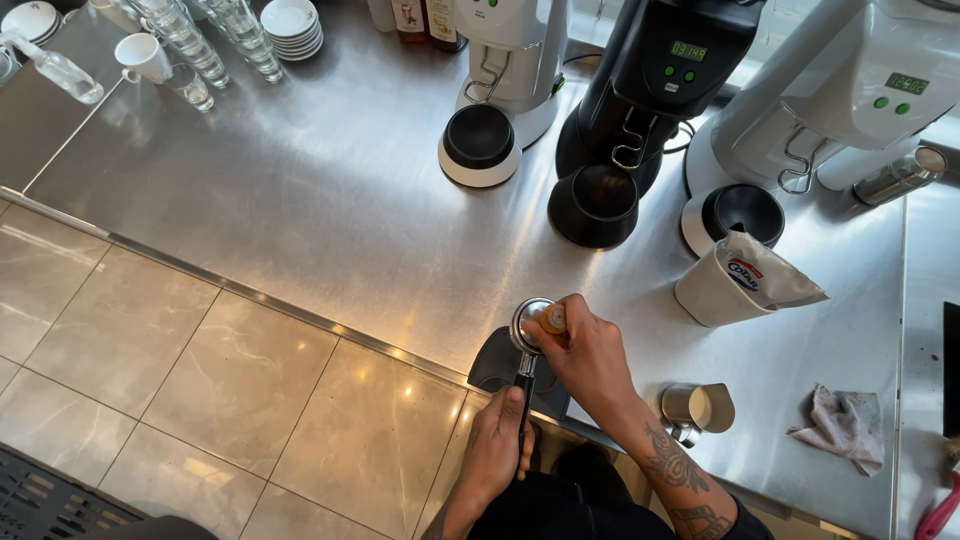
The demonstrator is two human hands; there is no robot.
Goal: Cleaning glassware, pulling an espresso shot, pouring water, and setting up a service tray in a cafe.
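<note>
Head view: left hand [497, 450] wrapped around black handle of portafilter [529, 330], basket resting on dark tamping mat [500, 365] at near edge of steel table [330, 190]. Right hand [585, 345] grips orange-topped tamper [552, 319], pressed into basket. Small steel milk jug [692, 407] just right of forearm; crumpled cloth [845, 425] farther right. Open white coffee bag [735, 285] beside three grinders [640, 110] behind.

1. Three grinders: white [510, 50], black [660, 70], white [860, 90].
2. Three round bases [480, 140] under them.
3. One portafilter [527, 330].
4. One tamper [553, 318].
5. One tamping mat [497, 365].
6. One steel jug [690, 407].
7. One paper bag [735, 285].
8. One cloth [845, 425].
9. One saucer stack [290, 25].
10. Two hands: left [497, 445], right [590, 350].
</note>
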